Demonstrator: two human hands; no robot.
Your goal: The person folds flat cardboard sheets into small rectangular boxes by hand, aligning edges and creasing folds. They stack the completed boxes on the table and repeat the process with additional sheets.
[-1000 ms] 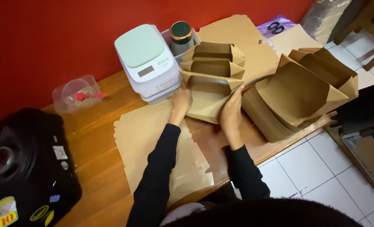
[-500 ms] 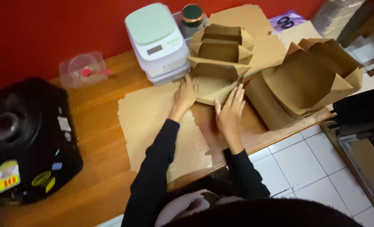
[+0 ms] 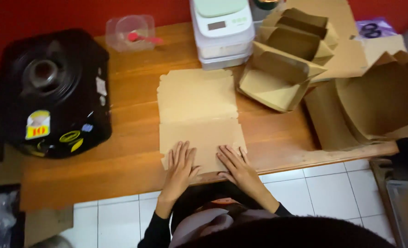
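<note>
Brown flat cardboard sheet — left hand, right hand pressing flat.

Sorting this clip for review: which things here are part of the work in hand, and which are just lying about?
In use:
left hand and right hand, both flat on the flat cardboard blank
folded cardboard boxes
stack of open boxes

Lying about:
kitchen scale
clear plastic tub
black appliance

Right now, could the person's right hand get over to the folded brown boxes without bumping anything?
Probably yes. The right hand lies flat on the flat cardboard sheet, and only bare wooden table shows between it and the folded brown boxes, up and to its right. Nothing stands in that path.
</note>
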